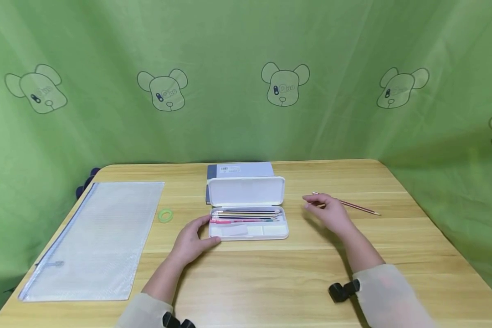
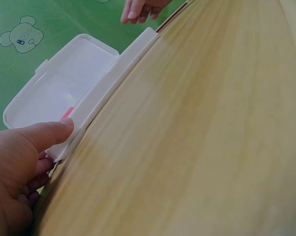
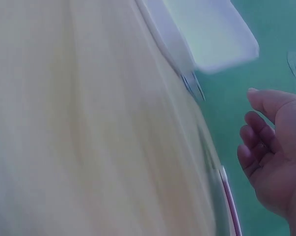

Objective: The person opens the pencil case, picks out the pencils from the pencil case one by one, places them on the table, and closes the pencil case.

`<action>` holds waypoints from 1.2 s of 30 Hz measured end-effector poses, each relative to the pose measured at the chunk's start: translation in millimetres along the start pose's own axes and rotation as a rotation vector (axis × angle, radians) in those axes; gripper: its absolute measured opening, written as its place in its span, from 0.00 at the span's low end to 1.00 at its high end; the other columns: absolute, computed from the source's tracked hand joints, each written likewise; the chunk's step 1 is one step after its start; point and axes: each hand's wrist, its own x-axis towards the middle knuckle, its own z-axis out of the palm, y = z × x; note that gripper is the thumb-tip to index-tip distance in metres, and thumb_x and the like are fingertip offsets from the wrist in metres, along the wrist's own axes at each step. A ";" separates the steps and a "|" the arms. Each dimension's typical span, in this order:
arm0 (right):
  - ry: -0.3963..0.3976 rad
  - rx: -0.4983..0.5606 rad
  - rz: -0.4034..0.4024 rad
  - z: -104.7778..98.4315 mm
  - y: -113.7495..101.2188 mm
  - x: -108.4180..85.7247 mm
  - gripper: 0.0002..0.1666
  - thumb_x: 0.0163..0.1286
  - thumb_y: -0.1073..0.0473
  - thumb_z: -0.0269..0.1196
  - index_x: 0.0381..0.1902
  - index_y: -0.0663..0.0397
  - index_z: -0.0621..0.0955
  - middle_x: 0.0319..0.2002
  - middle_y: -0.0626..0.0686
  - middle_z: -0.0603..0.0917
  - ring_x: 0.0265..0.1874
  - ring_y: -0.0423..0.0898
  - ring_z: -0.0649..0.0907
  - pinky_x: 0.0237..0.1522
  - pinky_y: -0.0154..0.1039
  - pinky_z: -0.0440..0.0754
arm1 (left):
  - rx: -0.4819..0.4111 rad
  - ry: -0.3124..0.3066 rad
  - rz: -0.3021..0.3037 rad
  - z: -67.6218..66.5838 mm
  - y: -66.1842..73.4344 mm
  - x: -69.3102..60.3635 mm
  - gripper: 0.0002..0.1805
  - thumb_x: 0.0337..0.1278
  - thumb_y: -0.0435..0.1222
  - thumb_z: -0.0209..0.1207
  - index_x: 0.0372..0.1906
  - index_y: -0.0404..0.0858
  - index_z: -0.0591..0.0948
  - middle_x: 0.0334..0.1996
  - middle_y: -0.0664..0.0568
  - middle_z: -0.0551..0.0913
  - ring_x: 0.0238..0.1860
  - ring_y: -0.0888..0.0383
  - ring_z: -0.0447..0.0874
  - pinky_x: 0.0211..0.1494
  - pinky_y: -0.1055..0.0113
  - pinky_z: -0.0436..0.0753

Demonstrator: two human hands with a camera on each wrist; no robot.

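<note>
Currently, we see the left hand (image 1: 192,241) gripping the left end of the case (image 1: 256,237), its thumb at the front edge and its other fingers curled about the side. The right hand (image 1: 330,215) hovers with its fingers loosely bent and nothing in them; the loose pencil (image 1: 361,207) lies close by those fingers, running off to their right, and in the right wrist view we find it apart from them. As for progress, we judge the work to be partway: several pencils (image 1: 246,212) lie side by side in the case, just right of the left fingers, with a pale piece (image 1: 234,230) in front of them that we cannot identify. That one pencil is still outside, and the lid (image 1: 247,191) stands open, beyond and to the right of the left fingers. Around these we note the book (image 1: 246,169) behind the lid, the green ring (image 1: 160,216) near the left fingers on their left, and the pouch (image 1: 94,241) farther left.
</note>
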 end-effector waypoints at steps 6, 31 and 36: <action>-0.032 0.020 -0.046 25.0 -16.5 5.5 0.18 0.66 0.59 0.65 0.53 0.60 0.83 0.49 0.61 0.84 0.42 0.46 0.80 0.45 0.34 0.80 | -0.001 0.002 0.006 -0.3 0.0 -0.6 0.41 0.48 0.43 0.72 0.69 0.37 0.70 0.68 0.42 0.72 0.72 0.41 0.64 0.76 0.46 0.62; -0.206 -0.226 -0.028 66.7 -45.1 19.1 0.11 0.68 0.60 0.63 0.46 0.53 0.87 0.49 0.57 0.86 0.51 0.53 0.81 0.60 0.54 0.78 | 0.005 0.000 0.000 0.0 0.9 -0.2 0.41 0.48 0.43 0.72 0.68 0.38 0.71 0.68 0.42 0.72 0.72 0.40 0.64 0.76 0.45 0.62; -0.220 -0.280 -0.073 67.9 -46.7 20.2 0.12 0.67 0.61 0.64 0.47 0.54 0.87 0.47 0.57 0.86 0.50 0.53 0.82 0.59 0.54 0.78 | 0.005 -0.001 -0.001 0.0 -0.1 0.3 0.41 0.49 0.44 0.72 0.69 0.38 0.70 0.68 0.42 0.72 0.72 0.41 0.64 0.76 0.45 0.62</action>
